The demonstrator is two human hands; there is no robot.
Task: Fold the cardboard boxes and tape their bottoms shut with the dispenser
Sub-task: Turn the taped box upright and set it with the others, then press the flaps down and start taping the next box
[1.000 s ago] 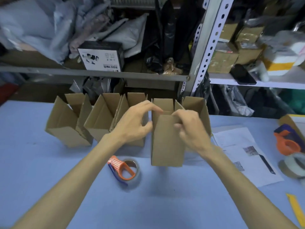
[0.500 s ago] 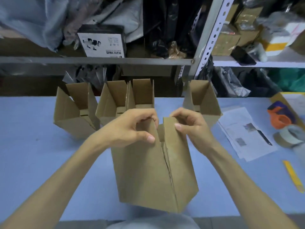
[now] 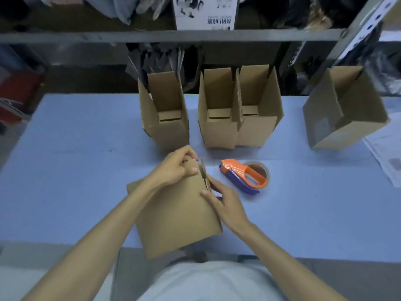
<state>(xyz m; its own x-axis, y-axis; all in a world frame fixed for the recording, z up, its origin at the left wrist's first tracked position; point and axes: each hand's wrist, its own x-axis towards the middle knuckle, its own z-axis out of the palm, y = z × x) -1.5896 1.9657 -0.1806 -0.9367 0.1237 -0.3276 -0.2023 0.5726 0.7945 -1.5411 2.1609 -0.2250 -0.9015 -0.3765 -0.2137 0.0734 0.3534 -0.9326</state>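
Note:
A brown cardboard box lies tilted at the near edge of the blue table, its bottom flaps pointing away from me. My left hand pinches the left flap at the far end. My right hand holds the right side of the box, thumb on top and fingers under a flap. An orange and blue tape dispenser with a roll of tape lies on the table just right of my hands, touched by neither.
Three open boxes stand in a row at the table's far side; another box sits tilted at the far right. Printed paper lies at the right edge. A metal shelf rail runs behind.
The box came from the row toward me and down to the near table edge, laid flatter. Both hands stayed on its flaps. The camera now looks more steeply down.

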